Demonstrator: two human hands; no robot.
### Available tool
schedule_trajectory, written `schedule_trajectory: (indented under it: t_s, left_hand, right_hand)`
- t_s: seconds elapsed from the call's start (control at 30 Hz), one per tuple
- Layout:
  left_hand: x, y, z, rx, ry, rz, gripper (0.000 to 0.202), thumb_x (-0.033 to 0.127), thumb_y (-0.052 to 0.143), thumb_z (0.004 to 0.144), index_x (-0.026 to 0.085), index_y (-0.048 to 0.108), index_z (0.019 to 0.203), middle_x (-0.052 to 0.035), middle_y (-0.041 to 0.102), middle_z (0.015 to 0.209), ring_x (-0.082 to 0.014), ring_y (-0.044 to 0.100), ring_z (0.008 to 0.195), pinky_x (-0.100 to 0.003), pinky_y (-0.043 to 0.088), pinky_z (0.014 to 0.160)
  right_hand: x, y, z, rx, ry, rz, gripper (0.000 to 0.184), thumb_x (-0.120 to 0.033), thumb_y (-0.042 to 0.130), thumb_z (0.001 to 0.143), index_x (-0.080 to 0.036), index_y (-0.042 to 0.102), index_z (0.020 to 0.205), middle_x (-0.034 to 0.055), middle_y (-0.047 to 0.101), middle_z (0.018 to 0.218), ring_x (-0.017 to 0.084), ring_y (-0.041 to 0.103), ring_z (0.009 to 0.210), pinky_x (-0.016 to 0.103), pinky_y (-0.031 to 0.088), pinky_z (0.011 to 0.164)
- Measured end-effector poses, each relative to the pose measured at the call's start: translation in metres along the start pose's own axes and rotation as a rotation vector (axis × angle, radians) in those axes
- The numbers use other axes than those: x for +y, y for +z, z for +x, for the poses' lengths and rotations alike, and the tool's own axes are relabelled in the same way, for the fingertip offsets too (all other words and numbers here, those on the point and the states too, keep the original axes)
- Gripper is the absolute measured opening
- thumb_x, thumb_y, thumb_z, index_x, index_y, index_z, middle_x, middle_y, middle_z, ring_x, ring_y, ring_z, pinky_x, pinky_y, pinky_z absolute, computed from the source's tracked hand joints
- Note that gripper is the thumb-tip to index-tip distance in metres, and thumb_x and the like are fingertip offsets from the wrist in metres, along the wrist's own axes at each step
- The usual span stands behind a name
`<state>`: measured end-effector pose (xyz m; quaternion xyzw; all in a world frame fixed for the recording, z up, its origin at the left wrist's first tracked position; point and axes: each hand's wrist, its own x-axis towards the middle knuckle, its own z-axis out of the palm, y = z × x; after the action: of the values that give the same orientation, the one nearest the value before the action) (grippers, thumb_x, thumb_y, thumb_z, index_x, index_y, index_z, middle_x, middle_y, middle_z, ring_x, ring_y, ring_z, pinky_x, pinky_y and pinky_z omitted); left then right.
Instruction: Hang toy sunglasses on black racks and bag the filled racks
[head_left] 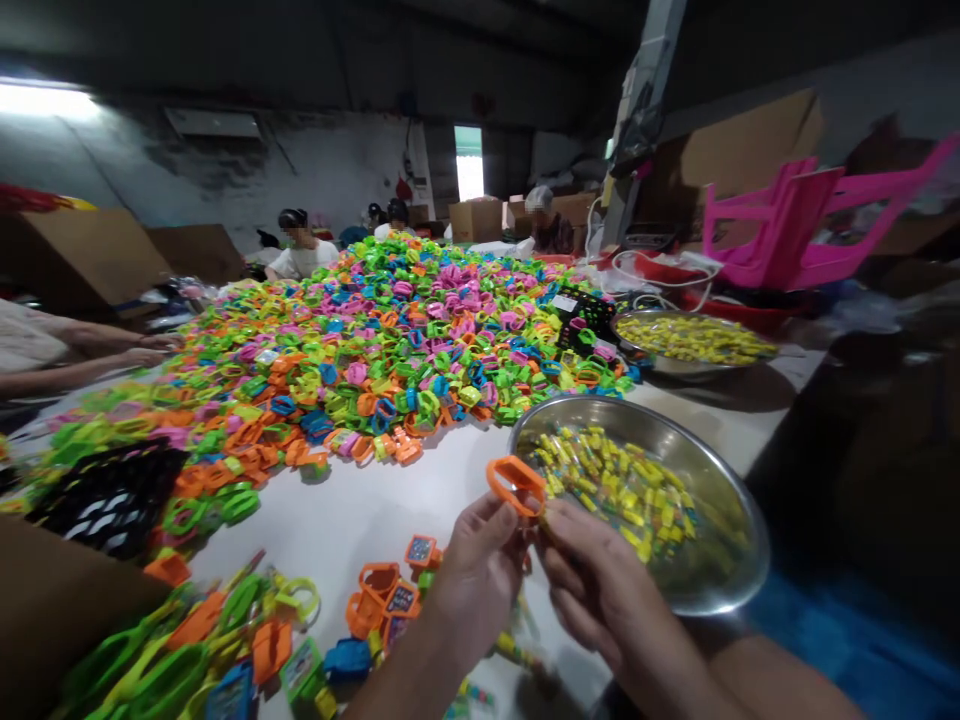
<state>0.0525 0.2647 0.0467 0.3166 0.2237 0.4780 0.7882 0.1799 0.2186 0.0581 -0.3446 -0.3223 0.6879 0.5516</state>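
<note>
My left hand (476,570) pinches an orange plastic toy watch case (516,484) and lifts it over the white table (375,505). My right hand (600,590) is closed against the same orange piece from the right, its fingertips pressed together at the case's lower edge; anything small between them is hidden. Just beyond both hands stands a steel bowl (720,560) holding several small yellow wrapped sweets (622,485). Below my left hand lie a few orange watch cases (390,595), some with printed faces.
A huge heap of coloured plastic watch cases (390,340) covers the table's middle. A second steel bowl of yellow sweets (694,340) sits farther right. Black trays (112,500) lie at left. Other people sit at the far end and left side. Pink plastic stools (795,225) and cardboard boxes stand behind.
</note>
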Motion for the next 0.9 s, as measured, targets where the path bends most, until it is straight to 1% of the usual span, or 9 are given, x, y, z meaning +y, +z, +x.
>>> schedule_trajectory:
  t_s: [0.13, 0.23, 0.3, 0.33, 0.4, 0.5, 0.67, 0.77, 0.9]
  left_hand:
    - [0.016, -0.01, 0.011, 0.007, 0.062, 0.199, 0.042, 0.05, 0.101, 0.068, 0.02, 0.082, 0.092, -0.0044, 0.078, 0.089, -0.0161, 0.069, 0.081, -0.028, 0.054, 0.08]
    - [0.056, -0.043, 0.021, 0.05, 0.274, 0.938, 0.031, 0.045, 0.082, 0.09, 0.022, 0.082, 0.111, -0.0078, 0.081, 0.103, -0.0214, 0.072, 0.093, -0.032, 0.055, 0.086]
    - [0.086, -0.075, 0.027, 0.174, 0.378, 1.517, 0.024, 0.035, 0.07, 0.099, 0.024, 0.08, 0.118, -0.0073, 0.081, 0.119, -0.0239, 0.072, 0.109, -0.035, 0.053, 0.1]
    - [0.1, -0.093, 0.03, 0.234, 0.363, 1.603, 0.021, 0.03, 0.067, 0.1, 0.023, 0.08, 0.114, -0.0086, 0.08, 0.121, -0.0261, 0.071, 0.115, -0.038, 0.051, 0.104]
    - [0.121, -0.127, 0.038, 0.308, 0.293, 1.667, 0.021, 0.025, 0.06, 0.103, 0.02, 0.079, 0.109, -0.0109, 0.081, 0.117, -0.0266, 0.074, 0.109, -0.039, 0.054, 0.098]
    - [0.135, -0.168, 0.058, 0.429, 0.219, 1.735, 0.018, 0.016, 0.062, 0.1, 0.015, 0.077, 0.11, -0.0155, 0.079, 0.122, -0.0285, 0.072, 0.114, -0.042, 0.054, 0.102]
    - [0.142, -0.2, 0.095, 0.547, 0.161, 1.746, 0.013, 0.027, 0.072, 0.101, 0.014, 0.073, 0.105, -0.0089, 0.074, 0.118, -0.0252, 0.068, 0.118, -0.049, 0.055, 0.108]
    - [0.146, -0.209, 0.112, 0.573, 0.1, 1.637, 0.019, 0.032, 0.074, 0.101, 0.014, 0.071, 0.1, -0.0054, 0.073, 0.105, -0.0218, 0.07, 0.102, -0.044, 0.06, 0.095]
    - [0.143, -0.222, 0.124, 0.556, 0.052, 1.36, 0.025, 0.038, 0.073, 0.103, 0.014, 0.069, 0.1, -0.0012, 0.069, 0.093, -0.015, 0.066, 0.078, -0.03, 0.059, 0.072]
  right_hand:
    - [-0.002, -0.011, 0.001, 0.199, -0.016, -0.015, 0.051, -0.065, 0.089, 0.08, -0.023, 0.062, 0.094, -0.0141, 0.035, 0.052, 0.002, 0.015, 0.036, 0.013, 0.017, 0.033]
    - [-0.005, -0.019, 0.001, 0.317, -0.105, -0.22, 0.051, -0.069, 0.087, 0.079, -0.025, 0.067, 0.096, -0.0108, 0.039, 0.054, 0.005, 0.022, 0.038, 0.017, 0.02, 0.034]
    - [-0.003, -0.023, 0.003, 0.25, -0.191, -0.513, 0.047, -0.071, 0.077, 0.089, -0.024, 0.071, 0.093, -0.006, 0.049, 0.057, 0.01, 0.037, 0.042, 0.02, 0.03, 0.038]
    - [-0.001, -0.023, 0.004, 0.179, -0.235, -0.677, 0.046, -0.069, 0.07, 0.095, -0.024, 0.072, 0.092, -0.0028, 0.056, 0.062, 0.013, 0.048, 0.048, 0.022, 0.038, 0.043]
    - [0.011, -0.02, 0.008, 0.021, -0.302, -0.994, 0.042, -0.061, 0.058, 0.105, -0.024, 0.072, 0.091, 0.003, 0.07, 0.075, 0.019, 0.066, 0.065, 0.026, 0.049, 0.059]
    - [0.038, -0.012, 0.014, -0.139, -0.35, -1.375, 0.032, -0.041, 0.046, 0.112, -0.024, 0.069, 0.099, 0.0048, 0.077, 0.084, 0.023, 0.074, 0.077, 0.03, 0.05, 0.068]
    - [0.075, 0.003, 0.021, -0.228, -0.573, -1.621, 0.02, -0.016, 0.049, 0.11, -0.022, 0.067, 0.112, 0.0089, 0.078, 0.111, 0.026, 0.075, 0.1, 0.035, 0.053, 0.087]
    - [0.067, 0.002, 0.02, -0.221, -0.615, -1.727, 0.015, -0.016, 0.057, 0.107, -0.021, 0.069, 0.112, 0.0103, 0.076, 0.111, 0.028, 0.072, 0.101, 0.037, 0.053, 0.088]
    - [0.016, -0.018, 0.023, -0.069, -0.441, -1.809, 0.023, -0.026, 0.049, 0.113, -0.024, 0.072, 0.113, 0.0057, 0.077, 0.104, 0.022, 0.073, 0.093, 0.031, 0.048, 0.079]
